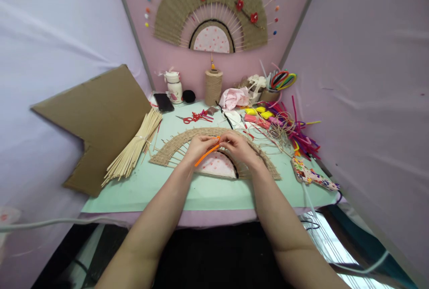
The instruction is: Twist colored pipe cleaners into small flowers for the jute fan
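Observation:
Over the middle of the table, my left hand [200, 147] and my right hand [237, 145] meet with fingertips pinched on an orange pipe cleaner [206, 156]. Its free length slants down to the left, and a bent part shows between the fingertips. Beneath both hands lies a half-round fan of woven twine on thin sticks [164, 154]. A pale pink, red-spotted fabric half-circle [217, 167] edged with black cord sits at the fan's centre. My hands cover part of the weave.
Bundled sticks [134, 150] and cardboard [97, 123] are at left. Red scissors [188, 120], a phone [164, 102], a bottle [174, 87] and a twine spool [213, 87] stand behind. Coloured pipe cleaners [303, 139] and a floral-covered glue gun [311, 175] lie right. A finished fan [174, 16] hangs above.

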Motion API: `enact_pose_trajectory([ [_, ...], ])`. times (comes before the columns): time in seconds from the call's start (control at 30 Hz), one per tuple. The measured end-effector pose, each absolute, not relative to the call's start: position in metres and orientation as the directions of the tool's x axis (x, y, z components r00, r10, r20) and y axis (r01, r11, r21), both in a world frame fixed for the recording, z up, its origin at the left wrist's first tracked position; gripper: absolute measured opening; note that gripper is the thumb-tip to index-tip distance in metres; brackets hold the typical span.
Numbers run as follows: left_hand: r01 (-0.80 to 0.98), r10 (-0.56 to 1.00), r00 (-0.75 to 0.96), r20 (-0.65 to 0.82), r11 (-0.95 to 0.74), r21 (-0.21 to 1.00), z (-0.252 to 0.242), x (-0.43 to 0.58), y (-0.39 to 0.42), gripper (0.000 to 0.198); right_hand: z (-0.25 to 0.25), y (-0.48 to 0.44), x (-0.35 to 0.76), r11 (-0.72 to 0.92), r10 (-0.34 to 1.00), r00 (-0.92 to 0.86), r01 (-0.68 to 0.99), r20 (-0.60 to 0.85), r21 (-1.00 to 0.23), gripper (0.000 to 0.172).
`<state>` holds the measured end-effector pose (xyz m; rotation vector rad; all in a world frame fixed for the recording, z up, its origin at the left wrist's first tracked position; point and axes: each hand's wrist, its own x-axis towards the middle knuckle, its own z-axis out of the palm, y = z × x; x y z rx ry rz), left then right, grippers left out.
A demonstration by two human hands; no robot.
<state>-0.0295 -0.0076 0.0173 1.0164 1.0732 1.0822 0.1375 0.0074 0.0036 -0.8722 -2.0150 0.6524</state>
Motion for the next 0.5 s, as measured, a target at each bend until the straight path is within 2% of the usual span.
enact_pose_trajectory([
  [0.23,-0.055,0.989,-0.008,-0.15,0.15,0.987,0.0169,-0.0206,-0.0087,0.023,-0.0041,0.0091,0.1354,0.577,0.816,-0.407,0.543,0.41,-0.61,0.011],
  [0.5,-0.077,0.991,0.053,-0.125,0.129,0.989,0.0139,-0.0213,-0.0082,0.023,-0.0047,0.0076,0.1361,0.56,0.828,-0.381,0.55,0.411,-0.619,0.009],
])
